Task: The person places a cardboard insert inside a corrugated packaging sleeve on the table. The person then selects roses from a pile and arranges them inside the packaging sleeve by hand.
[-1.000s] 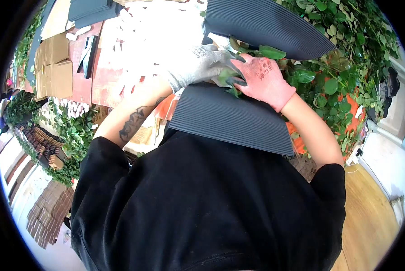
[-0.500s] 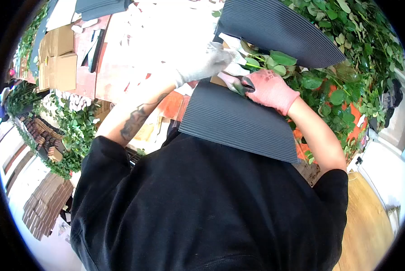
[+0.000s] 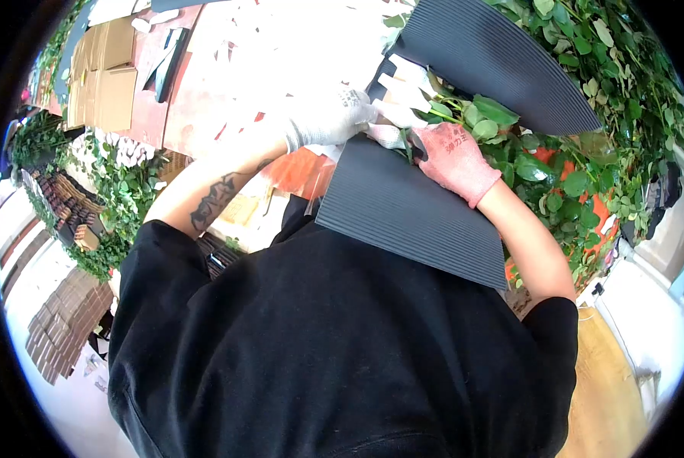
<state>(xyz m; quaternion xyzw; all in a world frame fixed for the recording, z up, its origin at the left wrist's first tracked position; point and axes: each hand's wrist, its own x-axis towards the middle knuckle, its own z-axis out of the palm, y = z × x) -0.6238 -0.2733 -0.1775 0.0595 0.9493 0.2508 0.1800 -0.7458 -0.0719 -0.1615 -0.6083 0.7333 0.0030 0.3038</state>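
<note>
Between the left fingers [image 3: 369,114], grip unclear, and right fingers [image 3: 424,140], clasping its base, lies a sleeved flower [image 3: 386,136].

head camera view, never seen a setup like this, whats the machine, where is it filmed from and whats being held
There is no machine: each grip is a person's own gloved hand. The camera is worn on the head, looking forward and down, so the black shirt is the wearer's. The pink-gloved right hand seems closed on a pale wrapped bloom; the pale-gloved left hand is at its other end, its exact hold unclear. Dark ridged panels lie around more wrapped blooms, with leafy stems to the right. The reddish table also bears cardboard.
</note>
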